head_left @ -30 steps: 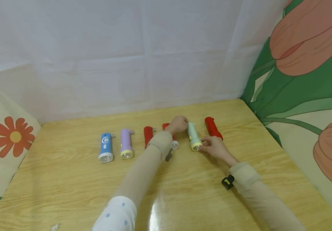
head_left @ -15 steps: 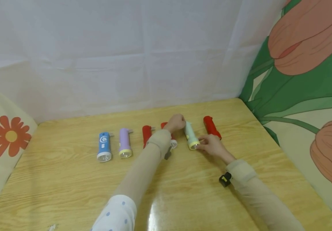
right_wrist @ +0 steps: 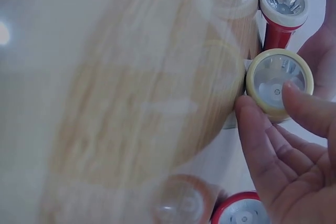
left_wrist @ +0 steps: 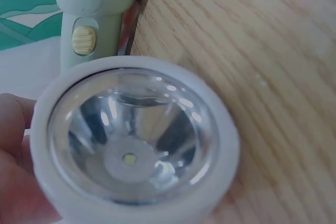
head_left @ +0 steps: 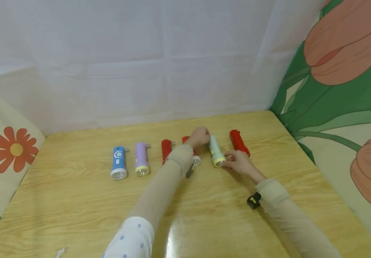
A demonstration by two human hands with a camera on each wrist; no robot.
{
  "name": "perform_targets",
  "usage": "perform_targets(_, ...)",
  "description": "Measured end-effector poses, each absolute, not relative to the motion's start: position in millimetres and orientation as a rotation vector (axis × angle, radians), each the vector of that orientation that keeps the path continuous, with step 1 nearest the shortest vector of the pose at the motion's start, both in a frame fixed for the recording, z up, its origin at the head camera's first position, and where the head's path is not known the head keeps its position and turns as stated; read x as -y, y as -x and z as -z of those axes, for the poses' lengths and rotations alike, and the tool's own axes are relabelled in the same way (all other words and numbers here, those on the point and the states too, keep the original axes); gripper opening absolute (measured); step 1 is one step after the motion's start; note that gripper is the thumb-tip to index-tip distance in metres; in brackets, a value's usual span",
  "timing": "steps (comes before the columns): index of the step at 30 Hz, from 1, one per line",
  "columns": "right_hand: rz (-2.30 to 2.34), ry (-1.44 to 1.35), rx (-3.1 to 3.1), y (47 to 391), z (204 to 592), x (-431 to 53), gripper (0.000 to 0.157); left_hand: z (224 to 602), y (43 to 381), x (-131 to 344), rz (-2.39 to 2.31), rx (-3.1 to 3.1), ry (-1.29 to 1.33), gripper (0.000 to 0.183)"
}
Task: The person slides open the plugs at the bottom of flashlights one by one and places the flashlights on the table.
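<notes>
In the head view a mint green flashlight (head_left: 216, 151) with a pale yellow head lies on the table, lens toward me. My left hand (head_left: 199, 137) has its fingers curled at the flashlight's far end; the fingertips are hidden. At the near end my right hand (head_left: 241, 163) pinches the yellow rim. The right wrist view has the right thumb (right_wrist: 310, 109) over the lens and the other fingers beside the rim. Under my left wrist lies a red flashlight (head_left: 196, 159) with a white rim, partly covered. Its lens (left_wrist: 128, 145) fills much of the left wrist view.
Left of my arm lie a blue flashlight (head_left: 119, 163), a purple one (head_left: 141, 159) and another red one (head_left: 166, 148), each with metal prongs out near its far end. A red flashlight (head_left: 239, 142) lies beyond my right hand. White cloth (head_left: 108, 71) hangs behind the wooden table (head_left: 76, 208).
The head view shifts slightly. Both hands stay at the two ends of the mint green flashlight, which has hardly moved.
</notes>
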State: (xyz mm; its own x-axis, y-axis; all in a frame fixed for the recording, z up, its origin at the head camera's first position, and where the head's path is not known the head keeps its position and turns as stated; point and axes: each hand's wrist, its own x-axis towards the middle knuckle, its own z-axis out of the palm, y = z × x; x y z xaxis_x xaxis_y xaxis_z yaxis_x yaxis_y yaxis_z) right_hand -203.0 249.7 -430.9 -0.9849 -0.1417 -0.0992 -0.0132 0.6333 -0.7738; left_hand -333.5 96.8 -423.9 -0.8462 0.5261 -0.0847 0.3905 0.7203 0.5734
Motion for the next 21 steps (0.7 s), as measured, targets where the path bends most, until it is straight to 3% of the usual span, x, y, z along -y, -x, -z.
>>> perform_targets(7, 1.383, 0.107, -2.575, 205.2, 433.8, -252.1, 0.043, 420.6, 331.7, -96.1, -0.868, -2.711, -0.715, 0.022)
perform_targets(14, 1.562, 0.016, -2.373, 205.8, 433.2, -251.9, 0.037, 416.4, 326.1, -95.5, -0.959, -2.708, -0.700, 0.021)
perform_targets(21, 1.627, -0.110, -2.350, 205.6, 430.4, -249.7, 0.050, 418.9, 326.3, -93.1, -1.000, -2.732, -0.663, 0.019)
